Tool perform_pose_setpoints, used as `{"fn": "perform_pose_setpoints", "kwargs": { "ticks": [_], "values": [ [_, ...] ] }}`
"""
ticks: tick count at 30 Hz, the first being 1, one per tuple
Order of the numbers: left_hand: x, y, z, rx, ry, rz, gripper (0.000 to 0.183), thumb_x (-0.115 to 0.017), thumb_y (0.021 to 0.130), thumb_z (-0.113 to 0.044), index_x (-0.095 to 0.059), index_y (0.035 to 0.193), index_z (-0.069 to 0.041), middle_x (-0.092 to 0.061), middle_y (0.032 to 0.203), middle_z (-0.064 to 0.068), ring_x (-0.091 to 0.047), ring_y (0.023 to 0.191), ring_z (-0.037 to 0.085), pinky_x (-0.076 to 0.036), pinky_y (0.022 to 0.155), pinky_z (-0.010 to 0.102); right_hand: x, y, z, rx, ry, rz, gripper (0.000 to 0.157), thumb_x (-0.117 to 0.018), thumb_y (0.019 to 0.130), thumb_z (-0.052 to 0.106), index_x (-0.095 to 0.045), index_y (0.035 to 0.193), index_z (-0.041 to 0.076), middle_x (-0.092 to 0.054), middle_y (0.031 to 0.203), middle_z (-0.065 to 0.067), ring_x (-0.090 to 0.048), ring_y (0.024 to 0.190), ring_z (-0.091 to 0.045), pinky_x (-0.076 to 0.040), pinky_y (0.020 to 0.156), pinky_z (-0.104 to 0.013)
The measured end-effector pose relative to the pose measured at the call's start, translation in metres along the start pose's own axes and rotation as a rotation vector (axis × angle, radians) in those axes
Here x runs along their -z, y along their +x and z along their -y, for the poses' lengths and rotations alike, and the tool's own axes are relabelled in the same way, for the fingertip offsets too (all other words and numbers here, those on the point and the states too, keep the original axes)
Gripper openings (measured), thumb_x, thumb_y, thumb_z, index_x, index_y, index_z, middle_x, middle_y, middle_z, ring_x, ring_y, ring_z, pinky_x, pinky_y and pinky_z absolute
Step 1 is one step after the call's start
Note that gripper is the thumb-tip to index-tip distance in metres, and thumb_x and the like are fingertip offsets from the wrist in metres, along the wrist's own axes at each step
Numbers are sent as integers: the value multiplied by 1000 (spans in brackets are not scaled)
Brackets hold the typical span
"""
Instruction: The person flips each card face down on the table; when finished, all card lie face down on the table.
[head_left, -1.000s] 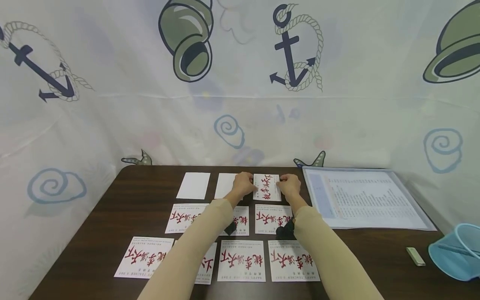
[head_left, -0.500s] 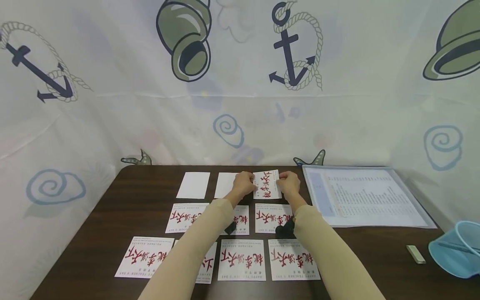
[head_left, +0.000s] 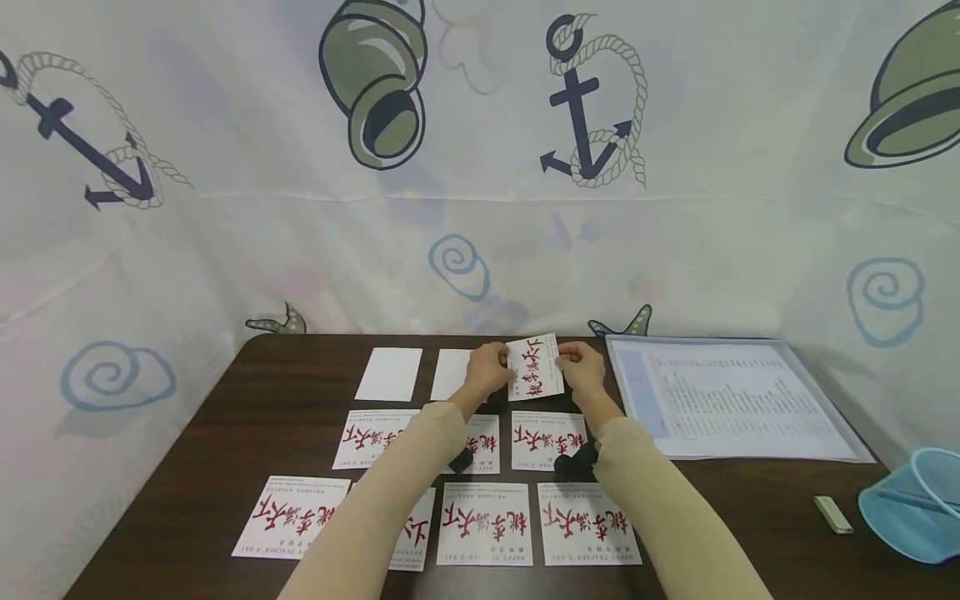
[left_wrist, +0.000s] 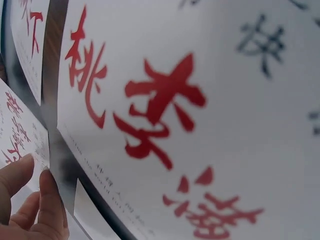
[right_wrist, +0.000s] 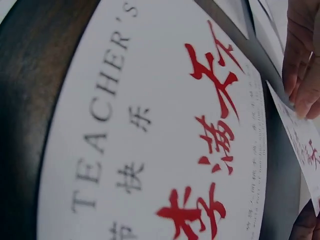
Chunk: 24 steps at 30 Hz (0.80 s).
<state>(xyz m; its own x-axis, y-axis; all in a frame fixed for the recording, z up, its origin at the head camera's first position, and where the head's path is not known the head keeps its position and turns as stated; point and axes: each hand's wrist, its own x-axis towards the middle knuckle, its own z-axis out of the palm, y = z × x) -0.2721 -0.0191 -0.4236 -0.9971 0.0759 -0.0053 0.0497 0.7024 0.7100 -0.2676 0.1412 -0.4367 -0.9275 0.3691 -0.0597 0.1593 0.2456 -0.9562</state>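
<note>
Both hands pinch a white card (head_left: 534, 367) with red brush lettering at the back of the table. My left hand (head_left: 487, 367) grips its left edge; my right hand (head_left: 583, 368) grips its right edge. The card is tilted, its far edge raised. In the left wrist view, thumb and fingers (left_wrist: 49, 192) meet at the corner of the held card (left_wrist: 20, 132). From the right wrist, the right hand (right_wrist: 302, 65) pinches the card (right_wrist: 298, 135) seen nearly edge-on. A blank white card (head_left: 450, 372) lies beside the left hand, partly hidden by it.
Lettered cards lie in two rows nearer the front, including one at front left (head_left: 291, 517); the sleeves cover some. Another blank card (head_left: 388, 373) is at back left. A clear-covered printed sheet (head_left: 735, 396), a small pale green bar (head_left: 832, 514) and a blue cup (head_left: 911, 508) stand right.
The held card has gone from lying nearly flat to raised and tilted, its far edge higher. Both hands stay at its sides; the right hand has risen slightly.
</note>
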Motion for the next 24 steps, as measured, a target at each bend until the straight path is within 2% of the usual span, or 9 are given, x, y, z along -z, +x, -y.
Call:
{"fn": "perform_pose_setpoints", "kwargs": {
  "ticks": [4, 7, 10, 14, 16, 18, 21, 24],
  "values": [
    [8, 0, -1, 3, -50, -66, 47, -73, 80, -9, -58, 124, -6, -62, 102, 9, -58, 91, 24, -48, 81, 37, 2, 2, 1, -4, 86, 39, 21, -63, 82, -3, -64, 102, -2, -60, 87, -8, -50, 77, -13, -41, 65, -21],
    [14, 2, 0, 6, -134, -94, 46, -72, 81, -10, -58, 125, -7, -62, 104, 10, -60, 94, 25, -49, 80, 36, 3, 3, 2, -20, 177, 74, 23, -62, 82, -4, -63, 105, -4, -59, 88, -8, -50, 75, -10, -41, 62, -18],
    [18, 4, 4, 4, -291, -73, 44, -71, 82, -8, -58, 125, -5, -63, 103, 11, -61, 92, 23, -52, 77, 34, 4, 3, 4, -44, 272, 109, 25, -61, 82, -8, -60, 107, -8, -58, 83, -5, -50, 71, -8, -42, 58, -17],
    [22, 5, 7, 45, -536, -17, 41, -68, 84, -2, -57, 123, -2, -62, 92, 8, -60, 78, 14, -55, 74, 31, 5, 0, 7, -108, 323, 149, 26, -60, 84, -8, -59, 110, -5, -55, 78, 3, -52, 66, -6, -43, 54, -16],
    [23, 6, 8, 80, -634, 8, 39, -66, 84, 1, -57, 122, -1, -59, 89, 6, -58, 74, 11, -55, 74, 31, 5, -3, 8, -123, 318, 158, 25, -60, 85, -6, -59, 110, -4, -54, 78, 4, -52, 66, -6, -43, 54, -17],
    [24, 6, 7, 105, -679, 18, 38, -65, 84, 2, -56, 121, -2, -58, 91, 7, -57, 73, 11, -55, 74, 31, 6, -5, 7, -106, 306, 148, 24, -61, 85, -4, -60, 109, -4, -55, 78, 3, -52, 67, -7, -43, 54, -17],
    [25, 7, 6, 107, -715, 1, 35, -64, 84, 5, -56, 117, -3, -56, 93, 8, -58, 73, 14, -56, 72, 31, 5, -9, 8, -17, 227, 106, 22, -63, 86, 0, -63, 108, -4, -57, 83, -1, -50, 72, -9, -42, 58, -16],
    [26, 7, 4, 58, -722, -55, 33, -62, 82, 8, -57, 112, -3, -56, 90, 10, -60, 71, 17, -56, 67, 32, 1, -17, 12, 107, 114, 65, 19, -66, 85, 4, -66, 104, -1, -61, 88, -6, -51, 78, -12, -41, 63, -17]
  ]
}}
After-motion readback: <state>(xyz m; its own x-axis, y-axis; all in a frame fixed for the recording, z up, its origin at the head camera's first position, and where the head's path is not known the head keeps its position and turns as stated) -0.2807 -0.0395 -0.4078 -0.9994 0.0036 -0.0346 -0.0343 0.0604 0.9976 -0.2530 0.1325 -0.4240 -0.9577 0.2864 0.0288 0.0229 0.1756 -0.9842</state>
